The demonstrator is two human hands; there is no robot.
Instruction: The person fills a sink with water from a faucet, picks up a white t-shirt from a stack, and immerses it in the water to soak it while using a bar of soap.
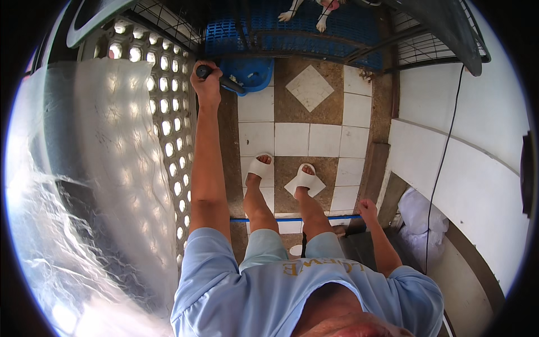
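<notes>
My left hand [206, 90], at the end of a stretched arm, is closed around a black handle [231, 84] with a rounded end. Its shaft slants down over the rim of a blue plastic tray [263, 80]. A few pale bits lie in the tray, and I cannot make out the tool's far end. Low at my right side hangs my right hand [368, 209], fingers curled in and nothing visible in them. Just beyond the tray stands a black wire cage [303, 54] with a blue slatted floor [337, 35]. A dog's white paws [321, 23] show inside it.
White and brown tiles [292, 137] lie under my white sandals [260, 168]. A pierced block wall with clear plastic sheeting [112, 168] runs along my left. On the right, a black cable [446, 140] hangs before a white wall, near a white plastic bag [421, 216].
</notes>
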